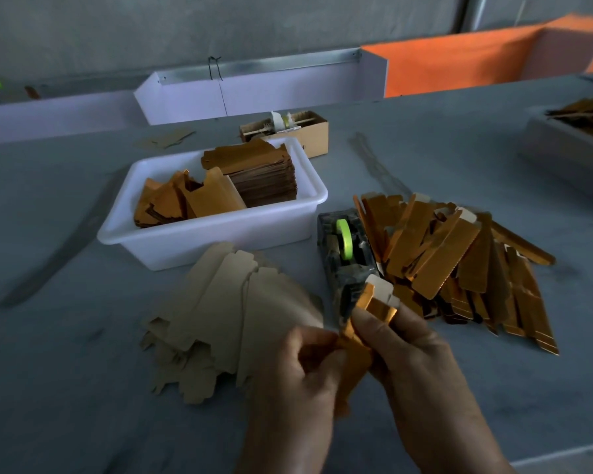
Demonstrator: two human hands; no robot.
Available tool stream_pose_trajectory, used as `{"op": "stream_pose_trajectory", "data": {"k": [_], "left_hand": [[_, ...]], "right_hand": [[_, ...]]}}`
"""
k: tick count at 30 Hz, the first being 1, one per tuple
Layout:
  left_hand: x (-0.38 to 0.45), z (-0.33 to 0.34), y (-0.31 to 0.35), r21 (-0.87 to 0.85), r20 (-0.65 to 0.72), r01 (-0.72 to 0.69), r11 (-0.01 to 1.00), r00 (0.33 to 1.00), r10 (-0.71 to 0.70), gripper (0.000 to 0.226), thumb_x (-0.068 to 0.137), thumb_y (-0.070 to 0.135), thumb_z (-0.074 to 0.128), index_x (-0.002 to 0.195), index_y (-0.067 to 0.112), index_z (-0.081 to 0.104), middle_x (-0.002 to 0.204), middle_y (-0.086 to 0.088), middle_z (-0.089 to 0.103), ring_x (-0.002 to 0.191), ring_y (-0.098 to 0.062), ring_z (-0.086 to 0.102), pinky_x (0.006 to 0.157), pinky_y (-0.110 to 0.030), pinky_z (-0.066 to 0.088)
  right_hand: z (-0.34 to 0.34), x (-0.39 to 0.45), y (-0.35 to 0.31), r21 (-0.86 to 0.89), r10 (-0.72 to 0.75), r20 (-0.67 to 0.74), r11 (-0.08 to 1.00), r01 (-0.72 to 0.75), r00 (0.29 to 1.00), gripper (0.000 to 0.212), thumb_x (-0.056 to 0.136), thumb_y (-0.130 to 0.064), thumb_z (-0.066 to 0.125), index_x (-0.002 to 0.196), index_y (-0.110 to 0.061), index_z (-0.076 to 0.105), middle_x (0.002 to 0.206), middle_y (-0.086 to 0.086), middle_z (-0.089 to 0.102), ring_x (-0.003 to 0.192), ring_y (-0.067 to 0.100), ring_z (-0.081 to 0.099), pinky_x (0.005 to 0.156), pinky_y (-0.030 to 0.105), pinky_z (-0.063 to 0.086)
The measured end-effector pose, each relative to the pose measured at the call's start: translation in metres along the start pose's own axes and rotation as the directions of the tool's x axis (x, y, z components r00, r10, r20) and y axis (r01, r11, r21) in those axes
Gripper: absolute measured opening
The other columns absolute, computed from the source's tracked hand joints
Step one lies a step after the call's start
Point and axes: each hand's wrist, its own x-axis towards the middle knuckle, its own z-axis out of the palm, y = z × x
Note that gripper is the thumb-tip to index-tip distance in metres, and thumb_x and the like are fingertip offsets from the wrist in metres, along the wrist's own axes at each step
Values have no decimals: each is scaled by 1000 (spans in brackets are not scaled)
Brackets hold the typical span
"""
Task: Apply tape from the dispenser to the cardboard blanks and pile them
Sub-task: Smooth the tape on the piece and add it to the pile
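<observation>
On the grey counter (83, 388) both hands (356, 364) pinch a folded gold blank (363, 323) at the tape dispenser (348, 258), six o'clock; the seam should stay aligned while taping

Head view, down over near table (83, 388)

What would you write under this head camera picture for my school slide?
Both hands, left and right, hold a folded gold blank by the tape dispenser, beside a pile of finished ones.
</observation>
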Motion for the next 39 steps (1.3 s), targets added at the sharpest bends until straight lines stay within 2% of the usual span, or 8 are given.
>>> {"op": "stream_pose_trajectory", "data": {"k": [5, 9, 12, 16, 20, 26, 33, 39], "left_hand": [[6, -15, 2, 15, 168, 28, 999, 985, -31, 11, 84, 26, 69, 73, 24, 68, 47, 10, 58, 42, 0, 53, 43, -16, 40], [11, -13, 4, -72, 113, -5, 997, 994, 13, 7, 78, 30, 76, 72, 31, 72, 59, 4, 66, 60, -14, 59, 57, -27, 40], [17, -18, 11, -242, -27, -1, 970, 1000, -6, 10, 83, 11, 69, 73, 11, 70, 61, -8, 67, 51, -16, 60, 42, -20, 41], [27, -28, 14, -240, -158, -70, 968, 987, 33, 17, 84, 14, 66, 68, 20, 71, 60, 2, 66, 46, -3, 56, 41, -18, 43], [30, -24, 15, -267, -138, -61, 962, 990, 24, 12, 85, 14, 64, 74, 16, 67, 56, 11, 66, 44, 4, 56, 37, -9, 39], [35, -18, 12, -320, -109, -10, 948, 994, -26, 8, 87, 10, 61, 82, 10, 66, 53, 10, 64, 40, 5, 53, 36, -8, 37], [33, -12, 8, -304, -92, 2, 953, 995, -31, 8, 84, 14, 64, 77, 14, 66, 55, 9, 65, 44, 3, 56, 42, -12, 42], [33, -17, 3, -316, -108, -18, 949, 994, -17, 11, 82, 14, 67, 71, 16, 68, 59, 5, 67, 47, -1, 59, 41, -11, 43]], "right_hand": [[-2, -2, 3, -47, 8, 5, 999, -8, 1000, 19, 68, -29, 64, 72, -11, 67, 62, 2, 56, 64, 16, 54, 74, 38, 48], [-2, 2, -6, -250, -113, -9, 962, 107, 994, 32, 65, -43, 61, 77, -15, 68, 69, 2, 65, 72, 19, 62, 74, 37, 52], [-11, 15, -17, -543, -337, -69, 802, 248, 939, 22, 77, -47, 56, 81, -28, 65, 82, -1, 66, 74, 10, 60, 60, 21, 42], [-17, 39, -24, -779, -439, 35, 551, 300, 898, 12, 89, -28, 57, 79, -33, 58, 85, -4, 61, 75, 7, 58, 55, 12, 40], [-10, 52, -17, -829, -344, 63, 505, 241, 937, 13, 90, -30, 57, 86, -22, 67, 92, 3, 63, 87, 19, 60, 74, 29, 54], [-8, 56, -19, -766, -292, 23, 610, 204, 956, 13, 89, -28, 60, 78, -23, 65, 90, 4, 66, 89, 20, 62, 80, 37, 54], [-1, 59, -13, -776, -405, -43, 589, 225, 913, 8, 87, -25, 63, 79, -22, 62, 109, 0, 50, 96, 17, 54, 71, 21, 49], [-8, 48, -12, -593, -396, -133, 766, 247, 909, 11, 85, -28, 64, 74, -31, 60, 110, -4, 48, 96, 14, 53, 69, 18, 45]]}}
